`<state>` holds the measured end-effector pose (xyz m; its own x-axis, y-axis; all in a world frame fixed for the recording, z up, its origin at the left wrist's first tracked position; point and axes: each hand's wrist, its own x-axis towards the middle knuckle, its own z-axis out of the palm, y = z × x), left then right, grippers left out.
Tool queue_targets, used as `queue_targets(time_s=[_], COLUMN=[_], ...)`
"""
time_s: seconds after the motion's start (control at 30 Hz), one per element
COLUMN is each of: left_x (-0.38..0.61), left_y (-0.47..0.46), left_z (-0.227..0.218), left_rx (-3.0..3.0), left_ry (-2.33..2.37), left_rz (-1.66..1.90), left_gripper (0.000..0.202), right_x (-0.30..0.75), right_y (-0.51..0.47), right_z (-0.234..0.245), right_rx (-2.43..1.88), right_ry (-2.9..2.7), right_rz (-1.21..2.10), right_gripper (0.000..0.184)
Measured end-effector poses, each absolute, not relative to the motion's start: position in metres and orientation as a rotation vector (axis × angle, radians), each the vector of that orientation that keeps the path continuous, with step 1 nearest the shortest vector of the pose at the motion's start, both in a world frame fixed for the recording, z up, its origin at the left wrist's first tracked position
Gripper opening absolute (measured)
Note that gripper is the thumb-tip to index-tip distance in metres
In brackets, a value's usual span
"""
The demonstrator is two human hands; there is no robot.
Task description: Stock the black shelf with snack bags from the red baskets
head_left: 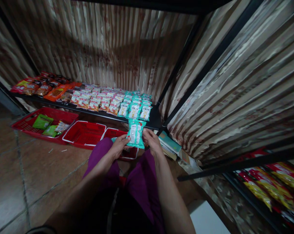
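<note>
Both my hands hold a teal snack packet [136, 133] upright in front of me. My left hand [119, 145] grips its lower left edge with closed fingers. My right hand [151, 140] pinches its right side. Just beyond it, on the low black shelf [154, 121], stand rows of the same teal packets [135, 109]. My knees in purple trousers [142, 182] are below the hands.
Left of the teal rows lie red-and-white packets [98, 100] and orange and red packets [43, 86]. Three red baskets [84, 134] sit on the tiled floor under the shelf; the leftmost holds green packets [42, 122]. A striped curtain [234, 91] hangs behind. Another shelf with yellow-red packets [271, 185] is at right.
</note>
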<state>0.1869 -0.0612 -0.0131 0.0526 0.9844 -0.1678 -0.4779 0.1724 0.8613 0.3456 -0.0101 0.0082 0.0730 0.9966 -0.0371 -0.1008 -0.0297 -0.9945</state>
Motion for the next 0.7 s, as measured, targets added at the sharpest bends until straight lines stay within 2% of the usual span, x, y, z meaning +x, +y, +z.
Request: queue_targets(time_s=[0.13,0.3,0.5,0.6,0.7], left_x=[0.19,0.196,0.2,0.199,0.199], left_y=[-0.052,-0.045,-0.039,-0.038,-0.036], left_z=[-0.017,-0.022,-0.028,-0.032,-0.036], left_rx=[0.685,0.685,0.696,0.695,0.727], left_ry=[0.949,0.959,0.955,1.005,1.07], left_rz=[1.317,1.305,1.262,1.265,1.297], left_gripper=[0.047,0.046,0.054,0.055,0.054], right_x=[0.35,0.357,0.357,0.355,0.351], right_y=[-0.016,-0.013,-0.008,-0.01,-0.018], right_z=[-0.005,-0.023,-0.042,-0.044,-0.037], right_rx=[-1.236,-1.252,-1.297,-1.39,-1.418], right_ry=[-1.117,-1.054,-1.03,-1.169,-1.409], right_rz=[1.313,1.263,1.128,0.972,0.635], right_gripper=[0.05,0.045,0.041,0.042,0.044])
